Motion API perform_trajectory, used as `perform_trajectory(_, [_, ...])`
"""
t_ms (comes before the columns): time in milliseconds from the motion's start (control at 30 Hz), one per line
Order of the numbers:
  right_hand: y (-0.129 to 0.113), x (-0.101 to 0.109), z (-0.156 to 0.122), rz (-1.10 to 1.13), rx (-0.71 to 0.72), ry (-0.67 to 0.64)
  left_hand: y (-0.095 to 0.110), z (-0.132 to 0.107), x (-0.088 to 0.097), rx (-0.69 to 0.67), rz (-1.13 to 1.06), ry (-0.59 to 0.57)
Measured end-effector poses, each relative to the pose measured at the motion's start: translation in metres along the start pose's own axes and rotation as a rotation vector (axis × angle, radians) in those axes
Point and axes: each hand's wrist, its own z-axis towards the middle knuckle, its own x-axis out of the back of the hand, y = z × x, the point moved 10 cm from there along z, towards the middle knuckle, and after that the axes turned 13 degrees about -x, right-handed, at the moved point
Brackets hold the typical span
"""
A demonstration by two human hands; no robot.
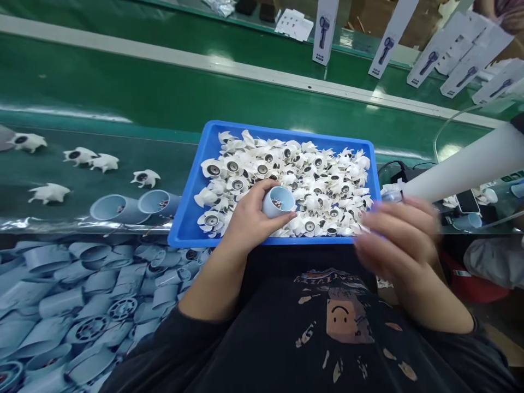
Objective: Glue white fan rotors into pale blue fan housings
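**Q:** Left hand (251,218)?
**A:** Grasping a pale blue plastic cylinder (279,201), open end up, small parts (277,203) inside; held over the near edge of the blue tray (188,218).

**Q:** Right hand (395,240)?
**A:** Blurred, grip cannot be told; right of the left hand, just beside a white tube (462,164).

**Q:** Further out?
**A:** White plastic fan rotors (311,185) heaped in the tray, ahead of the left hand; loose cylinders (82,295) piled to its left; green conveyor belt (123,93) beyond.

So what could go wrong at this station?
The pale blue housing in the left hand is tilted, so the small parts inside might spill. The white impellers heaped in the blue tray could snag or bend when pulled out. The housings lying on the green belt might roll off its edge.
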Motion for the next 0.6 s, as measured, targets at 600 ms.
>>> perform_trajectory(600, [-0.042,-0.124,0.011,-0.403,-0.031,-0.555,-0.007,-0.011,0.015,0.012,-0.238,0.226])
